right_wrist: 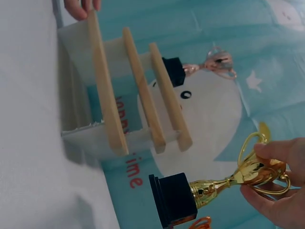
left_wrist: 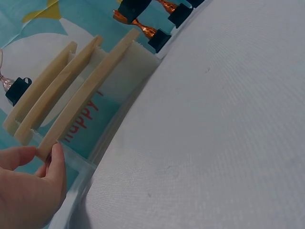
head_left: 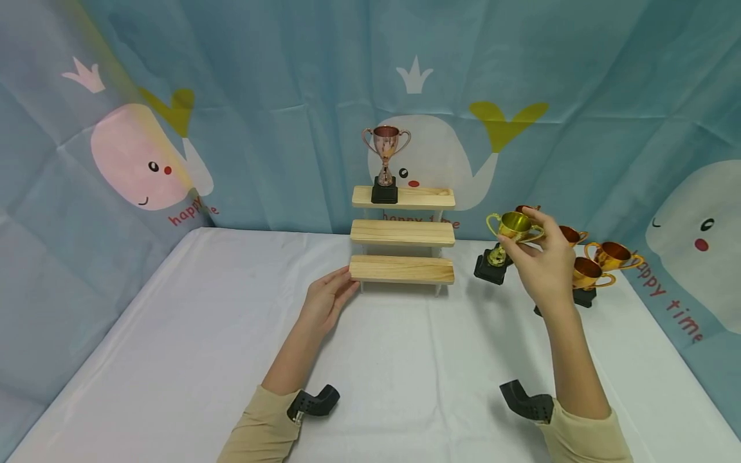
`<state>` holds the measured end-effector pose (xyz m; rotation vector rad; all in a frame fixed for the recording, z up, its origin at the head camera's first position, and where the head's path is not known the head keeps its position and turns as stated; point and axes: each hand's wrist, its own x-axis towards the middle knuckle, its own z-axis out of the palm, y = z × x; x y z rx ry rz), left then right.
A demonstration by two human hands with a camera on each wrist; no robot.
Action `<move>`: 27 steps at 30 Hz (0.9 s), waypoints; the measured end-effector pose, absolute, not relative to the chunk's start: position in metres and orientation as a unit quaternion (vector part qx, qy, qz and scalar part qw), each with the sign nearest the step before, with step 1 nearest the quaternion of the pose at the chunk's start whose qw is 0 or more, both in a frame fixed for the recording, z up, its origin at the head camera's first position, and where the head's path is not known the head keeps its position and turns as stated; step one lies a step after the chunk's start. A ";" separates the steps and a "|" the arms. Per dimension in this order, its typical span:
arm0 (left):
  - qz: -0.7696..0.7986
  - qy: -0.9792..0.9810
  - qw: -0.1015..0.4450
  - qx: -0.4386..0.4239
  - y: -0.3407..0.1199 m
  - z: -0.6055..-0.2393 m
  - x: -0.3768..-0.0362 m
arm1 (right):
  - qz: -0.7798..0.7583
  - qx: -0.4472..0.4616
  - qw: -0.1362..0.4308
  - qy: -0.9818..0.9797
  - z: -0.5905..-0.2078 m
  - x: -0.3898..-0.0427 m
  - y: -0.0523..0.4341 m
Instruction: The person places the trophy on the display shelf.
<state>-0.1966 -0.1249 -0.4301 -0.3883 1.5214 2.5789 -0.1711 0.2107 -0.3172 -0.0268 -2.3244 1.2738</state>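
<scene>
Left hand [head_left: 327, 301], fingers straight, steadies the three-tier pale wooden step shelf [head_left: 402, 270] near the bench's back edge. Right hand [head_left: 541, 260] pinches the shiny gold trophy cup [head_left: 512, 226], lifted right of it. Placing step; needs a free tier.

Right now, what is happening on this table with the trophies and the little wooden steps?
A person is handling a gold trophy: the right hand holds it by the cup, tilted, its black base off the table, to the right of the three-tier wooden stand. The left hand touches the left end of the stand's lowest step. One copper trophy already stands on the top step. More orange-gold trophies wait on the white table behind the right hand.
</scene>
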 end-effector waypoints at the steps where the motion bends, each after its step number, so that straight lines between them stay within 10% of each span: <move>1: 0.853 0.502 0.061 -0.130 -0.125 -0.430 -0.197 | 0.465 -0.008 0.242 -0.852 -0.316 -0.170 0.209; 27: 0.853 0.499 0.064 -0.140 -0.125 -0.431 -0.199 | 0.468 0.060 0.233 -0.850 -0.289 -0.178 0.190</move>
